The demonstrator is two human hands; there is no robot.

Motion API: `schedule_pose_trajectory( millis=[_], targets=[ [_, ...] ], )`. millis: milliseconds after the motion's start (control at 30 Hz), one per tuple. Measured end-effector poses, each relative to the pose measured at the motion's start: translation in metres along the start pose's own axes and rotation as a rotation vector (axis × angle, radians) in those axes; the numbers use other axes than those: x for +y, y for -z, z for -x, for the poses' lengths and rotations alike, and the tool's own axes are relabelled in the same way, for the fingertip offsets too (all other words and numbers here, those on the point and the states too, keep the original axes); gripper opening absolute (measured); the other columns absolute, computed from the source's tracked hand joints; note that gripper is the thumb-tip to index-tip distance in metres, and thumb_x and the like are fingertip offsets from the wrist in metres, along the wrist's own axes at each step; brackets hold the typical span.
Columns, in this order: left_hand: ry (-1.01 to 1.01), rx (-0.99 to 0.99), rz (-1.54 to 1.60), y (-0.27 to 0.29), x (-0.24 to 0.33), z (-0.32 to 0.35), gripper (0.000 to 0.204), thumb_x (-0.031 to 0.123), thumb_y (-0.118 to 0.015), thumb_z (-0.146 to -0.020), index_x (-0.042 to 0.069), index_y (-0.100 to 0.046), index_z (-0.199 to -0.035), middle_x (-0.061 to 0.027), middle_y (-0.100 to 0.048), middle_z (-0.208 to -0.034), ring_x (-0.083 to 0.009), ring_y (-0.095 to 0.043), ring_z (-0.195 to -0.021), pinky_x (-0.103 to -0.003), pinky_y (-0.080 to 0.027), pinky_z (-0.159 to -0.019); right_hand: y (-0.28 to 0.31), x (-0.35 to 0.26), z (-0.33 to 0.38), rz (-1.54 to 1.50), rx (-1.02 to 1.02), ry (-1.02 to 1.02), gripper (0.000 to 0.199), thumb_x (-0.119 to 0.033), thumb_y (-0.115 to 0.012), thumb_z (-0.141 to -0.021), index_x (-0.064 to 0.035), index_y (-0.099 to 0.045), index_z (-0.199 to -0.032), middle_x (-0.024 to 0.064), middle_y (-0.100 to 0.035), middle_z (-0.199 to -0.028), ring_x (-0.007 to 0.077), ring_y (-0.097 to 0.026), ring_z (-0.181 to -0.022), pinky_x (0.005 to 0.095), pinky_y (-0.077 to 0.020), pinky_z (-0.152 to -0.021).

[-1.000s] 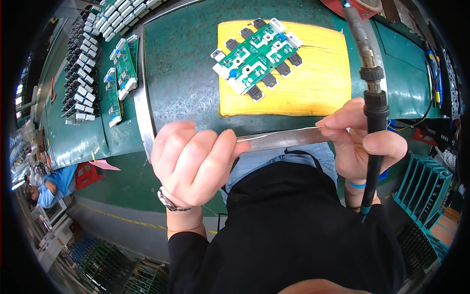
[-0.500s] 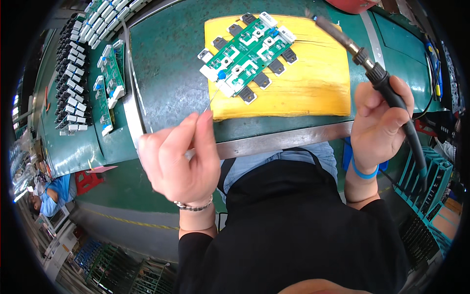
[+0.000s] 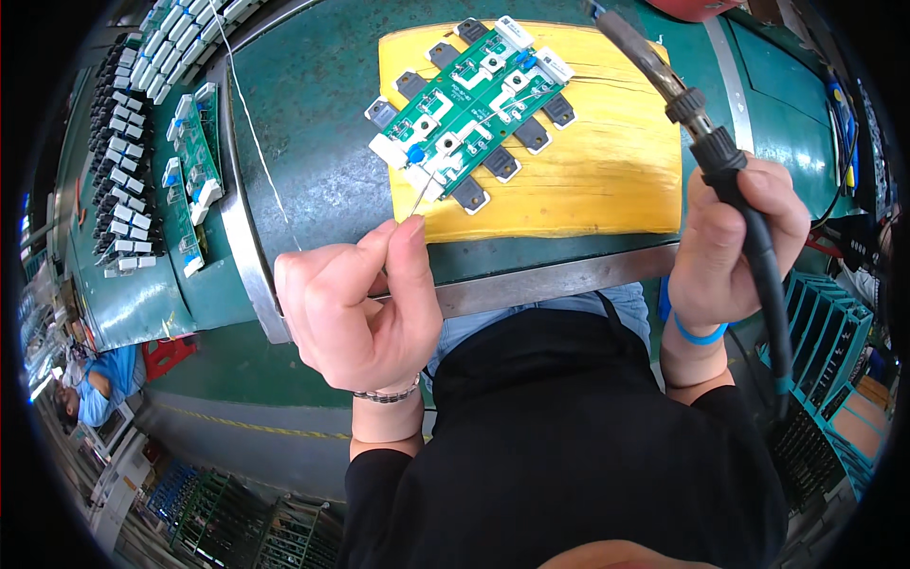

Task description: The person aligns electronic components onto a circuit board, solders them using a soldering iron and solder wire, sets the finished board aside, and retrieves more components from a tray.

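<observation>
At upper centre, a green circuit board [image 3: 471,106] slants lengthwise toward upper right, nearer the left hand [image 3: 360,308] pinching solder wire [image 3: 420,197] than the right hand [image 3: 730,248] gripping a soldering iron [image 3: 720,155].

Green circuit board [image 3: 464,109], yellow pad [image 3: 607,161].

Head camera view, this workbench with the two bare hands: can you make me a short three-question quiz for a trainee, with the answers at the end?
1. True or false: the green rectangular circuit board lies on the yellow slab-like pad.
2. What does the bare left hand pinch?
3. Where is the black-handled soldering iron? A: in the left hand. B: in the bare right hand. C: in neither.

Key: 1. True. 2. A thin silvery wire. 3. B.
</observation>
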State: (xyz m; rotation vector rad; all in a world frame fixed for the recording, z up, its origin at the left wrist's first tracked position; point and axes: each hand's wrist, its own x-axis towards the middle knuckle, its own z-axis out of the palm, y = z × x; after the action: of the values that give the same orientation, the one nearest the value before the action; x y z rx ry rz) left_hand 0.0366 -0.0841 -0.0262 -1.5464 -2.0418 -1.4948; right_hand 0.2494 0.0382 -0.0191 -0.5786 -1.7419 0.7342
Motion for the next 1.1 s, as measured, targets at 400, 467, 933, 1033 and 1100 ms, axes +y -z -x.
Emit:
schedule_pose_trajectory(
  millis=[400,467,933,1033,1100],
  targets=[
    [-0.123,-0.096,-0.192,-0.003,0.007,-0.009,0.029,0.005,-0.088,-0.069,0.01,-0.063,-0.084,0.0009,-0.055,-0.068,-0.0157,-0.046,-0.059,-0.028,-0.035,-0.054,-0.006,0.002,0.003,-0.186,0.049,-0.071,0.027,-0.008,-0.065,-0.089,-0.0024,-0.05,-0.111,0.0068,-0.051,-0.082,0.0115,-0.044,-0.069,0.0262,-0.0373,-0.065],
    [-0.097,-0.1,-0.197,-0.003,0.01,-0.009,0.03,0.006,-0.088,-0.068,0.01,-0.063,-0.084,0.0009,-0.055,-0.068,-0.0157,-0.046,-0.059,-0.028,-0.035,-0.054,-0.005,0.002,0.003,-0.152,0.018,-0.066,0.027,-0.007,-0.066,-0.088,-0.0042,-0.05,-0.109,0.0058,-0.049,-0.08,0.0113,-0.043,-0.066,0.0259,-0.0362,-0.061],
    [-0.101,-0.133,-0.196,-0.005,0.009,-0.008,0.031,0.007,-0.089,-0.066,0.011,-0.064,-0.085,0.0002,-0.056,-0.071,-0.0168,-0.048,-0.06,-0.029,-0.037,-0.055,-0.008,-0.003,-0.002,0.024,-0.097,-0.034,0.022,-0.011,-0.063,-0.088,-0.0045,-0.051,-0.106,0.0043,-0.045,-0.076,0.0116,-0.038,-0.065,0.027,-0.033,-0.06],
    [-0.1,-0.134,-0.196,-0.006,0.008,-0.008,0.031,0.008,-0.09,-0.066,0.01,-0.064,-0.084,0.0001,-0.056,-0.071,-0.0168,-0.048,-0.06,-0.03,-0.037,-0.055,-0.01,-0.007,-0.003,0.054,-0.107,-0.031,0.021,-0.013,-0.063,-0.089,-0.0041,-0.051,-0.105,0.0037,-0.043,-0.076,0.0112,-0.036,-0.064,0.0271,-0.0308,-0.059],
    [-0.113,-0.127,-0.185,-0.007,0.007,-0.009,0.031,0.008,-0.09,-0.066,0.01,-0.065,-0.084,0.0001,-0.057,-0.071,-0.0167,-0.049,-0.06,-0.03,-0.037,-0.055,-0.01,-0.009,-0.006,0.075,-0.135,-0.024,0.022,-0.012,-0.064,-0.088,-0.0041,-0.051,-0.105,0.0038,-0.043,-0.076,0.0114,-0.037,-0.064,0.027,-0.0311,-0.059]
  ],
)
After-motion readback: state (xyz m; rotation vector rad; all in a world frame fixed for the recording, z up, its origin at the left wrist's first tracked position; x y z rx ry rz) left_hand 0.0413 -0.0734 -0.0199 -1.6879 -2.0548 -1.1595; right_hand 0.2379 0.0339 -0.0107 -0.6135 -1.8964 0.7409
